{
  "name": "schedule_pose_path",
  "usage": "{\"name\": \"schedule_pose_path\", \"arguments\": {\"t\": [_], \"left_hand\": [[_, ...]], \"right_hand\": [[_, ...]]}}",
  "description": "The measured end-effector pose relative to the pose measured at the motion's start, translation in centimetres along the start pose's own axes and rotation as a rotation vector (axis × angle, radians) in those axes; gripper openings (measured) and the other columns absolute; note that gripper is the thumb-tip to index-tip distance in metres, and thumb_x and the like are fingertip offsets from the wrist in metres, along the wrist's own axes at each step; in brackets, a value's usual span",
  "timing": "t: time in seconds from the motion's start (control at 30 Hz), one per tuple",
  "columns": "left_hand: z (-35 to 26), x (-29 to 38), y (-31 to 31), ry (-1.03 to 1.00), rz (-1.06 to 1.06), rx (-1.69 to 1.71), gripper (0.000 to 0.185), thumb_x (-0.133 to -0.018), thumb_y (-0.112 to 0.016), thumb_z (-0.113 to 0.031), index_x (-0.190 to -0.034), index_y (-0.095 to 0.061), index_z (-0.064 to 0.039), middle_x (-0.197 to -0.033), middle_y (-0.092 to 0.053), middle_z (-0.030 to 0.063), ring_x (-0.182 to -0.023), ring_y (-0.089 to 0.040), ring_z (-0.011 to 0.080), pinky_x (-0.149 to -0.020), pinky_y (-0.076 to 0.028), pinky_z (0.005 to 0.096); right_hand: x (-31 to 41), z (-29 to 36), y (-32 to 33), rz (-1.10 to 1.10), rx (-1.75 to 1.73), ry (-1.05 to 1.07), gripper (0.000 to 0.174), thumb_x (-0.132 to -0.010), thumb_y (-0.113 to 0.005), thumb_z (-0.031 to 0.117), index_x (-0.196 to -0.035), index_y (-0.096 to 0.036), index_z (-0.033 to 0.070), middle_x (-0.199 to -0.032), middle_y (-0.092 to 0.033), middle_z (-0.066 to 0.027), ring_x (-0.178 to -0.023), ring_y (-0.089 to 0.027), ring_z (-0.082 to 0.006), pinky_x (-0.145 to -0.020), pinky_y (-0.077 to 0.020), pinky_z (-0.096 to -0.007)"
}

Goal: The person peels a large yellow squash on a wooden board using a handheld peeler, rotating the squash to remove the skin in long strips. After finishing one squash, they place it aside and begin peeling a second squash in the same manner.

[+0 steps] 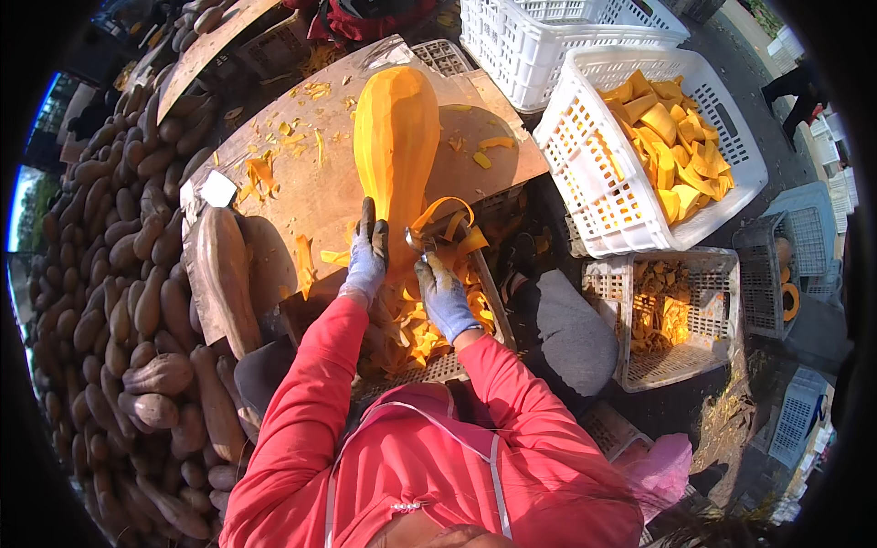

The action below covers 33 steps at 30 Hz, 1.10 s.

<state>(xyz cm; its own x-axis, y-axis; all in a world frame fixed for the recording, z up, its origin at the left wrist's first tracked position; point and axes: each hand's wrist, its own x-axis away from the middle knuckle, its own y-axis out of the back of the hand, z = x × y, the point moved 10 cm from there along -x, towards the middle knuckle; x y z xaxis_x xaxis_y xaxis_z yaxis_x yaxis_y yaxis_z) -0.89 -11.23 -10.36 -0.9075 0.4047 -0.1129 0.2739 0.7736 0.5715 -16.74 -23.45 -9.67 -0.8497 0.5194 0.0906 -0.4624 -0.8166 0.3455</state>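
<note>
A large peeled orange squash (397,137) lies lengthwise on a wooden board (308,185), its thick end away from me. My left hand (368,253), in a grey-white work glove with dark fingers, rests against the near, narrow end of it. My right hand (442,291), gloved too, grips a metal peeler (414,240) beside that same end. A long curl of orange peel (445,202) arches by the peeler. Peelings (418,335) fill a crate beneath my hands. An unpeeled tan squash (223,274) lies on the board's left side.
A large heap of unpeeled squashes (130,294) covers the left. At the right, a white plastic crate (569,157) holds cut orange squash pieces (671,144); below it a dirtier crate (678,377) holds pulp scraps (661,301). Another white crate (507,61) stands at the top.
</note>
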Motion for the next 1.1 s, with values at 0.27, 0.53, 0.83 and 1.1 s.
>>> {"name": "schedule_pose_path", "arguments": {"t": [0.27,0.53,0.83,1.1], "left_hand": [[-0.4,-2.9,1.0,0.174,0.265,-0.108,0.073,-0.101,-0.056,-0.036,-0.160,-0.020,-0.013,-0.148,-0.046,0.0279,-0.136,-0.048,0.0384,-0.110,-0.039,0.0409],[-2.2,-5.7,-0.9,0.385,0.272,-0.463,0.125,-0.085,-0.073,-0.053,-0.155,0.015,0.001,-0.139,-0.047,0.0366,-0.128,-0.053,0.0452,-0.107,-0.044,0.0438],[-2.8,-5.7,-1.9,0.365,0.255,-0.391,0.122,-0.086,-0.071,-0.057,-0.157,0.011,0.000,-0.140,-0.043,0.0382,-0.129,-0.050,0.0468,-0.108,-0.043,0.0460],[-3.3,-5.6,-1.9,0.333,0.235,-0.362,0.121,-0.086,-0.070,-0.057,-0.157,0.009,-0.001,-0.142,-0.041,0.0386,-0.130,-0.048,0.0484,-0.109,-0.042,0.0464]], "right_hand": [[6.5,0.6,0.9,0.151,0.205,-0.138,0.047,-0.099,-0.057,0.033,-0.137,-0.057,0.006,-0.110,-0.066,-0.0302,-0.100,-0.063,-0.0441,-0.085,-0.0508,-0.0486],[7.5,0.4,-4.3,0.275,0.336,-0.113,0.052,-0.100,-0.052,0.037,-0.149,-0.046,0.021,-0.108,-0.061,-0.0338,-0.093,-0.065,-0.0484,-0.081,-0.0526,-0.0522],[4.8,3.9,-1.2,0.049,0.175,-0.051,0.047,-0.101,-0.054,0.032,-0.141,-0.053,0.008,-0.098,-0.067,-0.0287,-0.092,-0.064,-0.0454,-0.076,-0.0512,-0.0501],[8.2,-1.6,-4.1,0.055,0.236,0.055,0.028,-0.099,-0.058,0.016,-0.122,-0.061,0.001,-0.128,-0.061,-0.0284,-0.094,-0.065,-0.0454,-0.080,-0.0537,-0.0472]]}}
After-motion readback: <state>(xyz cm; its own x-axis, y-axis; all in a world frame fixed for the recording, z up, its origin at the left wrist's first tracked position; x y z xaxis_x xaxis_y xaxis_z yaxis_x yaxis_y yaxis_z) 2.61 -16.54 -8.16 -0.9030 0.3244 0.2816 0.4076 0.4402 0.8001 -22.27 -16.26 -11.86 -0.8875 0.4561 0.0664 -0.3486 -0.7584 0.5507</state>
